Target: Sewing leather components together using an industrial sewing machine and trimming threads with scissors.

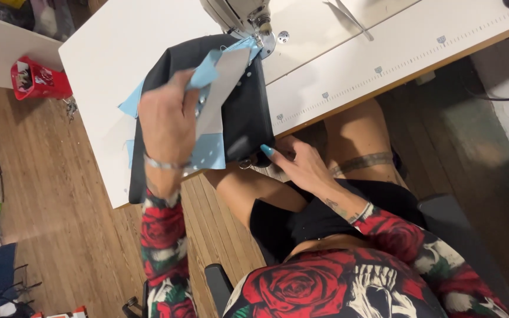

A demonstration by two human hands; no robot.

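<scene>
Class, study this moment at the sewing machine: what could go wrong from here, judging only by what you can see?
1. The left hand presses the light blue pattern piece and black fabric close to the sewing machine head; fingers might drift toward the needle area.
2. The fabric overhangs the white table edge, steadied only by the right hand, so its weight could drag the layers askew.

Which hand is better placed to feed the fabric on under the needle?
Probably the left hand: it lies flat on the light-blue piece and black fabric, in line with the sewing machine needle. The right hand only touches the fabric's near edge below the table.
</scene>
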